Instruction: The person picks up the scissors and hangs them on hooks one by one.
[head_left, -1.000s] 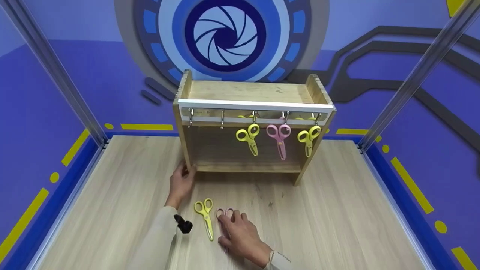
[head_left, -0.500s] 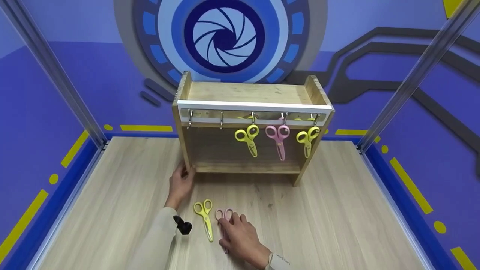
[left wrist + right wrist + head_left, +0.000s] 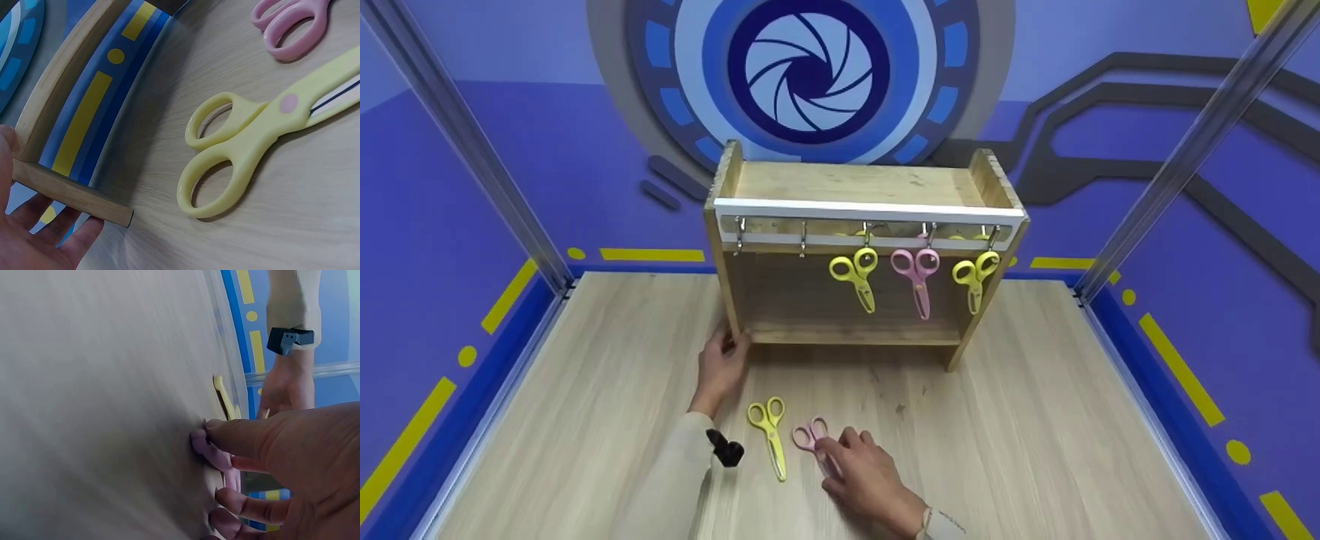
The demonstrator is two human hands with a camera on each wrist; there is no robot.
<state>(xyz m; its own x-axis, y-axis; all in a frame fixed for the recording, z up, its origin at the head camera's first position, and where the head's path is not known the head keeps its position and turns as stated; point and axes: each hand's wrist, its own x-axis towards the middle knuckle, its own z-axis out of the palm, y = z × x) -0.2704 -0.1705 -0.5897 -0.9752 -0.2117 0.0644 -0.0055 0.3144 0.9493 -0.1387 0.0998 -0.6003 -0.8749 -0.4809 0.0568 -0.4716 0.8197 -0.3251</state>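
My left hand (image 3: 722, 367) grips the lower left side of a wooden shelf (image 3: 855, 184). In the left wrist view, the thumb lies on one face of the side panel (image 3: 84, 199) and the fingers reach behind it. Lower on the table, my right hand (image 3: 871, 476) pinches pink scissors (image 3: 812, 444) by the blade end between thumb and fingers. Their ring handles point away from me, and the hand partly hides the blades. Just left of them lie yellow scissors (image 3: 772, 435), flat, handles toward the shelf.
A white rail (image 3: 825, 208) with metal hooks runs along the shelf's top front. Yellow scissors (image 3: 864, 289), pink scissors (image 3: 920, 285) and another yellow pair (image 3: 975, 287) hang from its right-hand hooks. The two left hooks (image 3: 803, 244) are bare. Blue printed walls enclose the table.
My right hand has shifted slightly right, and the pink scissors have turned with it so the blade end swings right. The left hand keeps its hold on the shelf.
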